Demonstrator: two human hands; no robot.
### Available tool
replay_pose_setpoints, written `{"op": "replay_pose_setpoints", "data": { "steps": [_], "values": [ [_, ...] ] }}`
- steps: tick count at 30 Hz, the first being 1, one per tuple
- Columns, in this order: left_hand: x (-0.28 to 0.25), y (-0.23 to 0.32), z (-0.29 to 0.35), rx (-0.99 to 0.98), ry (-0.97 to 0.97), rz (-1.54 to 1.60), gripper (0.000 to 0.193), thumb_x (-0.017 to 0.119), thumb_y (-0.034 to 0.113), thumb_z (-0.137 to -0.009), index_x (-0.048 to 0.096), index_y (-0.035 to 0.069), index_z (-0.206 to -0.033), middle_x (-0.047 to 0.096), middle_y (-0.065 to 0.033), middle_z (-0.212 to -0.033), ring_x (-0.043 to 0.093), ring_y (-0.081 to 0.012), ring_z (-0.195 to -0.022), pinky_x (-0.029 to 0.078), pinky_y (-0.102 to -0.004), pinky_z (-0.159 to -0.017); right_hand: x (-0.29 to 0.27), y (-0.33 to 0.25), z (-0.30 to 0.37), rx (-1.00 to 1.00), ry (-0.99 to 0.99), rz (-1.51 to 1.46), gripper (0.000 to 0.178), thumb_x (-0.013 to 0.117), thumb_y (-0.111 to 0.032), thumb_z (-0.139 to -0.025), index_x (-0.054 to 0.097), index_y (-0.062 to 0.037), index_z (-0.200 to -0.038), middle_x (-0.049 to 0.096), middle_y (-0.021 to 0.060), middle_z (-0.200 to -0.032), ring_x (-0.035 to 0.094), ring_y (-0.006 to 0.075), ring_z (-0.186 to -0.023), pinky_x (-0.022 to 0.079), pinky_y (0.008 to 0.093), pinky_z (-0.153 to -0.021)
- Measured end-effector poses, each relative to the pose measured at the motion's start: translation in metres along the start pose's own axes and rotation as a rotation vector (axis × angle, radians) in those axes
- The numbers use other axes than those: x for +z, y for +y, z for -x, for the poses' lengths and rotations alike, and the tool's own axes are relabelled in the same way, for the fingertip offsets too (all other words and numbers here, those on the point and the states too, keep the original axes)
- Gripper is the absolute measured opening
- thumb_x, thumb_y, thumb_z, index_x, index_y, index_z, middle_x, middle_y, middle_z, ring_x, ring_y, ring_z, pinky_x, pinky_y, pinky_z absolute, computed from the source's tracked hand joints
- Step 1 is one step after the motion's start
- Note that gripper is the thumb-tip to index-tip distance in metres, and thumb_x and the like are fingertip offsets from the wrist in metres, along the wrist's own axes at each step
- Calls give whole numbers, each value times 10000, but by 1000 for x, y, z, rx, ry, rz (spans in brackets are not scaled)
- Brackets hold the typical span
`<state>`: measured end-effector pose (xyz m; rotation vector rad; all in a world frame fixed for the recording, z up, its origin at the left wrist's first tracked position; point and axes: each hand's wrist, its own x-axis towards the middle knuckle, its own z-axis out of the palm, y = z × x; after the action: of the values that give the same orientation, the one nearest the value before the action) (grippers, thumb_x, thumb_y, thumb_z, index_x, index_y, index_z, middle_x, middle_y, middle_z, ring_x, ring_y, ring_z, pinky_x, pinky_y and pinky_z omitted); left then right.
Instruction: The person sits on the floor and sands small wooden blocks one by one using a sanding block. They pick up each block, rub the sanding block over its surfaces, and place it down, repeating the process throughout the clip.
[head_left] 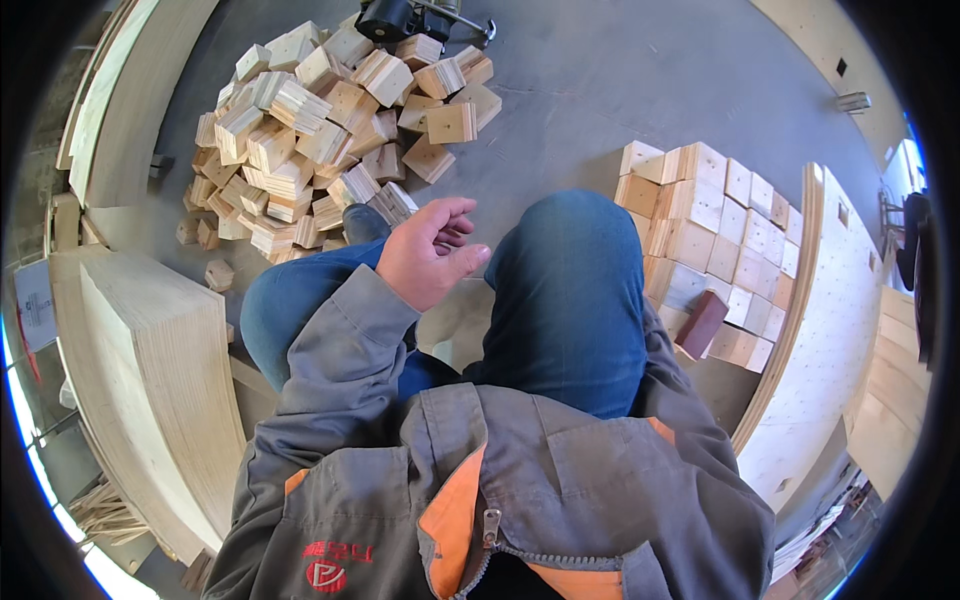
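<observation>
1 left hand, half-curled | 1 block heap | 1 block stack

Pale wooden blocks, probably laminated, heaped loosely

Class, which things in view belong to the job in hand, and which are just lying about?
Likely the job:
loose wooden blocks, near the left hand
neatly stacked blocks

Apparently lying about:
black object, top edge
thin wood strips, lower left

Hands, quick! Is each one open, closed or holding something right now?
Left hand: open, fingers loosely curled, nothing seen in it.
Right hand: cannot be told; it is not in view.
</observation>
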<state>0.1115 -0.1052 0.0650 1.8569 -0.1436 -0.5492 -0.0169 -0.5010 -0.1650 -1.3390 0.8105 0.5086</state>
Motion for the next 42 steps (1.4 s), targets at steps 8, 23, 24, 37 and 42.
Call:
{"op": "replay_pose_setpoints", "data": {
  "steps": [8, 23, 24, 37, 42],
  "values": [
    [-14, 8, 26, 196, 68, -154, 550, 776, 160, -816, 537, 3, -1287, 613, -77, -1025, 575, -132, -891, 503, -276, -812, -38, -54, 75, -383, 475, 147, 700, 745, -144, -850, 372, 25, -1418, 647, 210, -1140, 668, 230, -852, 566, 325, -728],
    [-27, -4, 43, 205, 149, -207, 521, 774, 163, -805, 559, -5, -1248, 614, -101, -990, 595, -161, -850, 516, -292, -779, -116, -20, 101, -111, 800, 959, 1045, 856, -474, -630, 389, -8, -1441, 498, 249, -1389, 489, 389, -1282, 409, 449, -1079],
    [-27, -4, 42, 200, 142, -208, 520, 774, 163, -805, 560, -6, -1247, 615, -103, -989, 598, -163, -851, 519, -294, -780, -118, -7, 96, -110, 833, 1015, 1037, 853, -477, -630, 396, -11, -1437, 497, 251, -1388, 493, 391, -1277, 416, 448, -1073],
    [-22, -7, 42, 162, 160, -208, 512, 777, 158, -801, 568, -11, -1237, 623, -114, -1004, 612, -171, -857, 528, -300, -777, -152, 18, 76, -149, 975, 1053, 886, 840, -448, -647, 504, 7, -1329, 534, 258, -1316, 522, 397, -1226, 455, 447, -1025],
    [-21, -14, 43, 131, 165, -202, 506, 776, 148, -801, 569, -9, -1235, 621, -111, -1000, 611, -157, -831, 528, -288, -765, -123, -8, 95, 36, 833, 1145, 773, 825, -406, -647, 562, 0, -1251, 614, 229, -1207, 576, 362, -1158, 474, 440, -989]
  ]
}}
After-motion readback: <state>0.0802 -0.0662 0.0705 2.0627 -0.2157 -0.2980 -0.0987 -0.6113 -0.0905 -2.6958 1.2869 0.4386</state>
